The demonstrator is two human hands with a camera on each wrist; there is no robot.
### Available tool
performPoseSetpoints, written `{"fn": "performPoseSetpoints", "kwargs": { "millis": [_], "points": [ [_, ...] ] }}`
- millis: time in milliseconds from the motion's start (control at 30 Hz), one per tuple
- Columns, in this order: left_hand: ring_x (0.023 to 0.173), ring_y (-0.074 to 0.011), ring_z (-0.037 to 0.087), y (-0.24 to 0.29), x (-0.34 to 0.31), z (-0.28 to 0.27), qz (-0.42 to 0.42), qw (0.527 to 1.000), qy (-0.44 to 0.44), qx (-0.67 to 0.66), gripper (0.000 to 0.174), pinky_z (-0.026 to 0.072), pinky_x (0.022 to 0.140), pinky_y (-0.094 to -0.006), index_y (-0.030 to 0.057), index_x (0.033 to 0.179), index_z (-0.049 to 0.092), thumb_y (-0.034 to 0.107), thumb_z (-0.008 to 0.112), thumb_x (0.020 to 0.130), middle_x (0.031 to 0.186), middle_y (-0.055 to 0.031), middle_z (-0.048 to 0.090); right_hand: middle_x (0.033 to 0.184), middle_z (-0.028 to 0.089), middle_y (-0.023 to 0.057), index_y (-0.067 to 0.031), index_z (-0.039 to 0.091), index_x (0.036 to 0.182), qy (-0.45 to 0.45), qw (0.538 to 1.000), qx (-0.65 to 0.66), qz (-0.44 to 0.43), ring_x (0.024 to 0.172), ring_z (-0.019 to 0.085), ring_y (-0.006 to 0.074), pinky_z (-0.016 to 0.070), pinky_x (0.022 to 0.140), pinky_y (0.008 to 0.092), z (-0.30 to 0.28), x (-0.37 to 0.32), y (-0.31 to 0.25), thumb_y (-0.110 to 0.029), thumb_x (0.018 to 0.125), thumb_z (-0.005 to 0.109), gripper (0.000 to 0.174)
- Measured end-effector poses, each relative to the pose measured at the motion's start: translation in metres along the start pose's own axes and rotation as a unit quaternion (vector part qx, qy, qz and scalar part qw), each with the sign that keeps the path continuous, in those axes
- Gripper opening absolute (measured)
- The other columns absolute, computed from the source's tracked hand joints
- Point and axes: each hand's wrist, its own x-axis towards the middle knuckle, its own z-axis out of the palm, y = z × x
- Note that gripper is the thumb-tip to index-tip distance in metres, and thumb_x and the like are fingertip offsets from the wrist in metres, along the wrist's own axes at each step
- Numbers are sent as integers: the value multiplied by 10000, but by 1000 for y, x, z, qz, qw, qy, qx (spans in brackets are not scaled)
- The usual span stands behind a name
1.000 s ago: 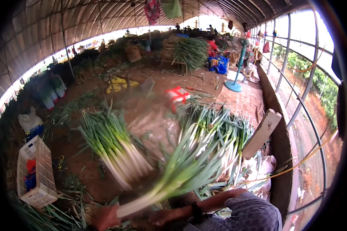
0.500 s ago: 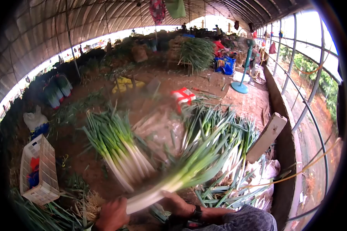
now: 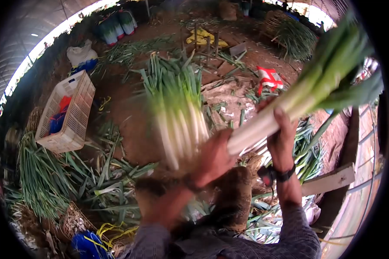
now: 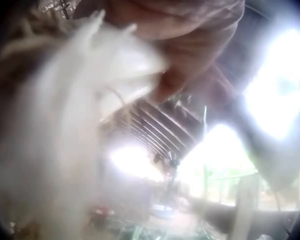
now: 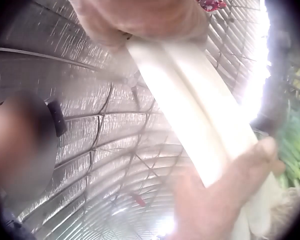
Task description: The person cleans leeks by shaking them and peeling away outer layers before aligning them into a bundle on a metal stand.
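A bundle of leeks [image 3: 304, 97] slants up to the right in the head view, white stems low and green leaves high. My left hand [image 3: 216, 155] grips the lower white end. Farther up, my right hand [image 3: 283, 129] holds the stems, its thumb lying along them. In the right wrist view the white stems [image 5: 190, 100] run between my right hand [image 5: 145, 22] and my left hand [image 5: 225, 200]. The left wrist view has blurred white stems [image 4: 55, 130] beside my left hand [image 4: 185, 40]. More leeks [image 3: 177, 112] lie fanned on the ground ahead.
A white plastic crate [image 3: 80, 108] stands at the left, near a heap of green leaves [image 3: 43, 172]. Leeks [image 3: 309, 151] lie at the right beside a wooden board [image 3: 328, 179]. A red and white package [image 3: 270, 80] sits beyond. Blue material [image 3: 88, 246] lies low at the left.
The bundle has risen and swung up to the right with both hands. My right hand has moved up along it. The head view has tilted down and turned left.
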Motion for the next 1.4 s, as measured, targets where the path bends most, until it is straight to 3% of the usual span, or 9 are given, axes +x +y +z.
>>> {"fn": "performPoseSetpoints", "kwargs": {
  "millis": [133, 300, 500, 600, 633, 733, 1000, 1233, 1400],
  "points": [
    [861, -268, 714, -39, 82, -19, -118, 987, 106, -34, 386, 609, 708, -333, -11, 1184, 589, 112, 718, 842, 1033, -163, 710, 997, 662, 132, 66, 515, 1205, -57, 989, -136, 7, 808, 678, 216, 577, 651, 310, 69, 99, 44, -108, 786, 787, 529],
    [1165, -280, 622, -237, 68, -6, -214, 900, 194, -327, 700, 524, 980, -366, 16, 1397, 436, 190, 779, 812, 1310, -160, 600, 1175, 577, 159, 34, 363, 1389, -109, 946, -287, 100, 1042, 602, 289, 540, 864, 407, 97, 92, 256, -163, 730, 805, 818],
    [880, -328, 694, -248, -7, -91, -125, 874, -364, 296, 621, 489, 956, -442, 5, 1215, 600, 531, 641, 889, 1008, -149, 725, 914, 681, 165, 12, 685, 1078, -284, 860, -256, 337, 855, 662, 308, 542, 802, 390, 55, 29, 465, -176, 786, 732, 350],
    [924, -315, 680, -266, -7, -120, -157, 869, -410, 229, 461, 442, 985, -467, 39, 1167, 629, 439, 593, 942, 982, -156, 723, 922, 712, 169, -46, 717, 1047, -499, 731, -465, 15, 766, 686, 315, 551, 704, 393, 40, 32, 500, -226, 834, 703, 279],
    [1039, -320, 624, -264, -8, -126, -186, 892, -374, 175, 259, 434, 988, -463, 36, 1078, 626, 248, 592, 934, 1052, -189, 684, 939, 722, 173, -77, 728, 1036, -515, 691, -498, -95, 729, 695, 319, 554, 660, 393, 33, 28, 511, -265, 855, 695, 263],
    [1082, -360, 552, -318, -61, -120, 70, 938, -225, 256, 133, 430, 964, -460, 29, 985, 584, 110, 597, 881, 1060, -213, 617, 1007, 705, 197, -66, 697, 1096, -333, 832, -291, 336, 867, 700, 324, 555, 733, 413, 39, 17, 513, -372, 874, 695, 378],
    [1018, -437, 509, -316, -65, -112, -71, 950, -191, 236, 223, 416, 942, -499, 15, 1078, 544, 58, 590, 865, 1011, -229, 548, 1139, 605, 322, 53, 464, 1218, -212, 810, -446, 316, 999, 638, 412, 530, 796, 494, 75, -61, 444, -412, 870, 700, 626],
    [1211, -419, 505, -304, 54, -118, -78, 894, 198, 394, 585, 391, 1053, -460, -39, 1361, 415, 187, 672, 886, 1251, -261, 554, 962, 653, 288, 16, 404, 1217, -180, 812, -448, 327, 864, 654, 450, 533, 749, 525, 85, -66, 403, -383, 847, 714, 626],
    [1246, -415, 510, -375, 117, -134, -257, 916, 304, 52, 783, 387, 1075, -422, -92, 1417, 311, 196, 752, 837, 1375, -308, 483, 1010, 657, 287, -1, 400, 1234, -170, 849, -415, 280, 880, 670, 433, 549, 764, 514, 76, -75, 420, -410, 849, 729, 651]
  ]
}}
